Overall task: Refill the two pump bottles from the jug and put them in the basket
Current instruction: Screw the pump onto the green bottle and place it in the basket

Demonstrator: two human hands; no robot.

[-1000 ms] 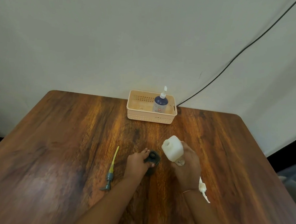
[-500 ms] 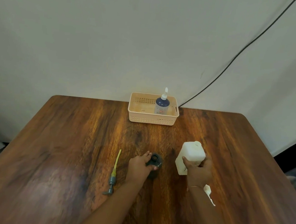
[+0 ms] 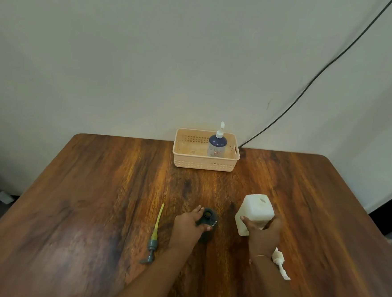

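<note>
Jug (image 3: 255, 210) now upright, right hand (image 3: 262, 234) clamped; left hand (image 3: 188, 224) gripping open bottle (image 3: 207, 221).

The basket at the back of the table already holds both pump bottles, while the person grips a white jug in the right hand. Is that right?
Not quite. The head view shows only one pump bottle in the basket; the other, a dark bottle with its pump off, stands on the table under the left hand. The right hand does grip the white jug.
</note>
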